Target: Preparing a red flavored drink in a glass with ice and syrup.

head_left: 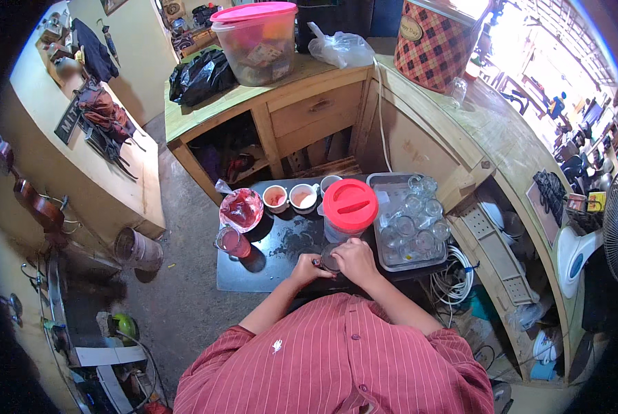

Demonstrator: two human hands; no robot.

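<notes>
Near the front edge of the dark table, a clear glass mug (330, 258) is between my two hands. My left hand (309, 270) is closed at its left side, where the handle seems to be. My right hand (357, 261) wraps its right side, and the fingers hide part of the glass. Just beyond stands a pitcher with a red lid (350, 205). To the left, a glass mug of red drink (233, 243) stands below a bag-lined bowl (242, 209) with red contents. White cups, one with reddish contents (276, 199) and one with pale powder (303, 198), line the far edge.
A metal tray (386, 257) full of upturned glass mugs (423, 241) sits right of the pitcher. Wooden counters (309, 96) enclose the back and right, carrying a pink-lidded tub (255, 48) and a checked container (436, 45). Coiled white cable (454, 279) hangs right of the table.
</notes>
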